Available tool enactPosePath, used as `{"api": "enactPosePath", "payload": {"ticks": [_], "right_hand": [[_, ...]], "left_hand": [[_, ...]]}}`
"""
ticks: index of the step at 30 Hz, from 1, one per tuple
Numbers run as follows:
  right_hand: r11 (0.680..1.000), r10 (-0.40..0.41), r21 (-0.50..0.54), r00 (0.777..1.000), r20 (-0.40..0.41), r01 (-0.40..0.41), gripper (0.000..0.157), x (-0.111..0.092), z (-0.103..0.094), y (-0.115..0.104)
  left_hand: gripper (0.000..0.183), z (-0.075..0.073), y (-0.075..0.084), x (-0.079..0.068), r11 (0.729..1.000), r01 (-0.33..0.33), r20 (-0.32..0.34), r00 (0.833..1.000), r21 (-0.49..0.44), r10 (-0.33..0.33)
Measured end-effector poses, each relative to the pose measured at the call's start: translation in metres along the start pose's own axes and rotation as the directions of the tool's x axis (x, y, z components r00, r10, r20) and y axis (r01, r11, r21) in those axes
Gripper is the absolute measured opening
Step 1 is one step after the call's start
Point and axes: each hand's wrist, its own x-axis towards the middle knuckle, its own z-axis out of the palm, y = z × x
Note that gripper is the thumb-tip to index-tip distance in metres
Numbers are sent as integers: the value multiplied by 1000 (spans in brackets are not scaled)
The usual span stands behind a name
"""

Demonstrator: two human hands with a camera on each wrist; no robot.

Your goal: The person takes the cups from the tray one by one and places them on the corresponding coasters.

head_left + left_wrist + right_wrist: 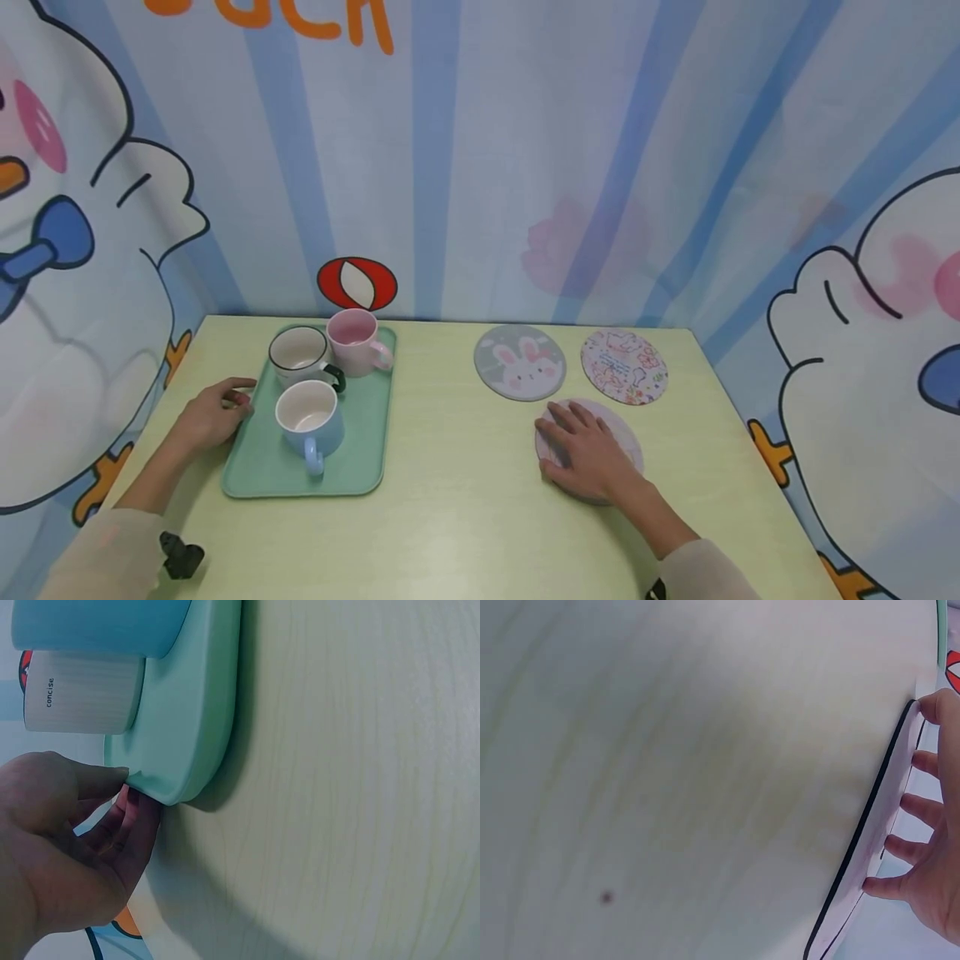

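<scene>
With its thumb at the rim and its fingers against the outer side, my left hand (213, 417) pinches the left edge of a green tray (352, 471). Three mugs stand upright on that tray: a pink mug (352, 342), a white mug (298, 350) with black rim and handle, and a light blue mug (309, 421). "concise" is printed on the white mug (82, 694) in the left wrist view. My right hand (588, 454) rests fingers spread on a round pale pink coaster (622, 429), covering much of its face.
Behind the right hand lie a grey round coaster (517, 362) with a white rabbit and a floral round coaster (624, 367). A pale wooden table (442, 517) carries everything. A blue striped curtain (480, 167) with cartoon ducks hangs at the table's back edge and sides.
</scene>
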Motion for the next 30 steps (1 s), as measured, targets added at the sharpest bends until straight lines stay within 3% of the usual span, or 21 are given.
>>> {"api": "enactPosePath", "payload": {"ticks": [30], "right_hand": [[999, 30, 22, 999, -27, -29, 60, -1, 4, 1]], "left_hand": [[48, 2, -4, 2, 999, -5, 13, 1000, -40, 5]]}}
